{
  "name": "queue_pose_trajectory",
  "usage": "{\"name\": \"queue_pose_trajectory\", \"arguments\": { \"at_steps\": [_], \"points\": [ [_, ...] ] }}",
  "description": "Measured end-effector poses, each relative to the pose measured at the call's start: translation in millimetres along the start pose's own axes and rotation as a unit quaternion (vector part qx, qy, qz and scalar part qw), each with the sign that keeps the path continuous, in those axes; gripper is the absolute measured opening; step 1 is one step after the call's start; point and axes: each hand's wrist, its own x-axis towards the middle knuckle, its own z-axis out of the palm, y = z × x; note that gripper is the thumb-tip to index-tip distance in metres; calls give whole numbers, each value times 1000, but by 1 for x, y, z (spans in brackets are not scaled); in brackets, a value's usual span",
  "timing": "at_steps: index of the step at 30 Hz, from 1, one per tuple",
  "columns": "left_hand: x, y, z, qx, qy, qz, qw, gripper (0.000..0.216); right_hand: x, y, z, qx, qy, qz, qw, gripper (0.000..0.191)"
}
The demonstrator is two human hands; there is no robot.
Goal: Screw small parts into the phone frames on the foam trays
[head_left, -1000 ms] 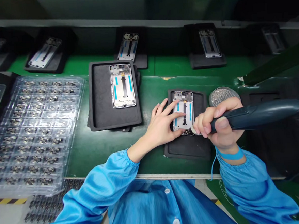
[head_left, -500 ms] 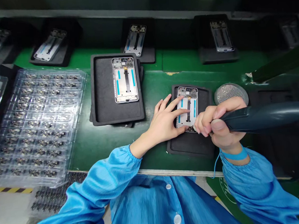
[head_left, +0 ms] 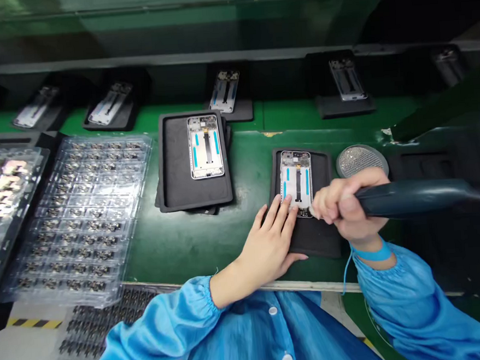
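Observation:
A phone frame [head_left: 296, 182] with blue strips lies in a black foam tray [head_left: 314, 235] on the green bench. My left hand [head_left: 271, 243] rests flat on the tray's near left part, fingers stretched out, fingertips touching the frame's lower left corner. My right hand [head_left: 346, 208] is closed round a dark electric screwdriver [head_left: 414, 197]; its tip sits at the frame's bottom edge. A blue wrist strap [head_left: 372, 252] circles my right wrist.
A second phone frame [head_left: 205, 146] lies in a larger black tray [head_left: 177, 173] to the left. Clear blister trays of small parts [head_left: 82, 213] fill the left side. A round dish of screws [head_left: 361, 159] sits behind my right hand. More frames on pads line the back conveyor [head_left: 225, 90].
My left hand slid back from on top of the phone frame to the tray's near left corner, fingers flatter. The right hand with the screwdriver stays at the frame's bottom edge. The view tilted.

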Motion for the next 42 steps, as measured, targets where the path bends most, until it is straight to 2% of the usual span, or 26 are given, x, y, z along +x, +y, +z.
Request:
{"name": "queue_pose_trajectory", "arguments": {
  "at_steps": [3,6,11,15,17,20,22,24,28,31,35,42],
  "points": [
    [29,-20,-6,45,7,-29,999,105,12,-10,-9,-45,111,-56,991,42],
    [84,-47,-23,56,30,-83,994,93,23,-17,-24,-70,187,-89,976,45],
    [194,-80,-52,51,60,-168,983,75,33,-11,-43,-73,226,-121,964,44],
    [272,-82,-70,71,129,-257,955,79,36,-2,-52,-89,249,-127,956,46],
    [305,-71,-73,68,136,-235,960,75,36,2,-56,-101,257,-131,952,47],
    [344,-50,-68,47,81,-126,988,52,35,6,-62,-112,259,-133,950,46],
    [362,-39,-64,47,59,-87,993,42,35,8,-67,-119,263,-133,948,45],
    [372,-33,-63,49,55,-73,995,40,37,10,-72,-125,274,-132,944,47],
    [365,-37,-77,44,73,-70,994,48,43,9,-85,-132,299,-131,936,50],
    [331,-45,-91,22,124,-79,989,42,46,7,-95,-126,317,-115,933,53],
    [253,-50,-93,-20,197,-56,979,33,47,9,-102,-117,325,-61,936,63],
    [102,-36,-71,-17,284,73,956,35,48,11,-106,-140,313,-31,939,69]
  ]
}}
